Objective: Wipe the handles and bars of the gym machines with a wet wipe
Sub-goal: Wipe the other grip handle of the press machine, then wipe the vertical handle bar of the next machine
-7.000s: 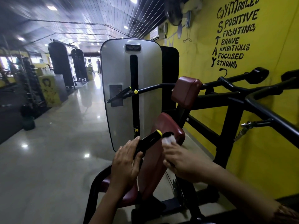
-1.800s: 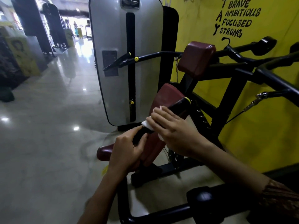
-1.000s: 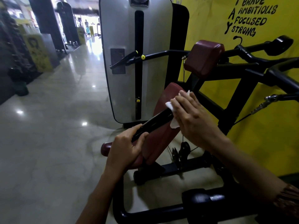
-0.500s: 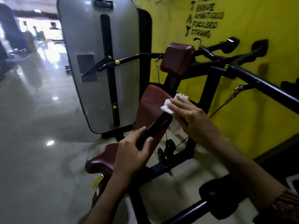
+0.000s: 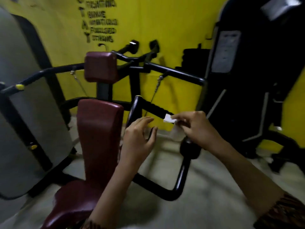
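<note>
Head view, my right hand (image 5: pixel 196 129) pinching the white wet wipe (image 5: pixel 168 120) at the black handle bar (image 5: pixel 155 107), my left hand (image 5: pixel 138 138) loosely spread, holding nothing, just beside the maroon back pad (image 5: pixel 99 129), yellow wall (image 5: pixel 173 22) behind

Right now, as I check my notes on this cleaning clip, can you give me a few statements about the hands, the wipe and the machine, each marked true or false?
1. The right hand pinches the white wet wipe. True.
2. The left hand is wrapped tightly round the black handle with the yellow tip. False: its fingers are spread loosely and hold nothing.
3. The wall behind the machine is blue. False: it is a yellow wall with black lettering.
4. The dark red padded backrest stands to the left of both hands. True.
</note>
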`<act>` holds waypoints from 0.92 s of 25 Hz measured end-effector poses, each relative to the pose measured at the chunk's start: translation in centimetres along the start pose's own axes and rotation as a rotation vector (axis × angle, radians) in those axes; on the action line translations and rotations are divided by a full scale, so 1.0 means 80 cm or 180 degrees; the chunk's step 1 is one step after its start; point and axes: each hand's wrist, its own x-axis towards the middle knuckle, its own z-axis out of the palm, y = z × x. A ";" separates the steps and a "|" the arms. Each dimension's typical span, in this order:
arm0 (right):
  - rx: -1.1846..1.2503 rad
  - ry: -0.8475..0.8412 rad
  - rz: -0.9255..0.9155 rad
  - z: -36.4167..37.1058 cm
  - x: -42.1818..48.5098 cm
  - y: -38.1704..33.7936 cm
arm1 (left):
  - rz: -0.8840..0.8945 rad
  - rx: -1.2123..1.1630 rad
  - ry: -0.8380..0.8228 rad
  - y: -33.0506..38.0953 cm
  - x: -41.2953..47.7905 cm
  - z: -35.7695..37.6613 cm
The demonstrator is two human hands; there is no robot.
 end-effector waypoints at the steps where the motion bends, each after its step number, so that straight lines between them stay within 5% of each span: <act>1: -0.0099 0.0119 0.0220 -0.020 -0.013 0.004 | 0.0136 -0.0023 -0.0232 0.013 0.005 0.014; 12: -0.1431 0.1033 0.2365 -0.247 -0.349 -0.005 | 0.1271 -0.1648 -0.2030 0.296 -0.096 0.174; 23: -0.2063 0.1860 0.3403 -0.331 -0.664 -0.164 | 0.1695 -0.2535 -0.3151 0.508 -0.350 0.123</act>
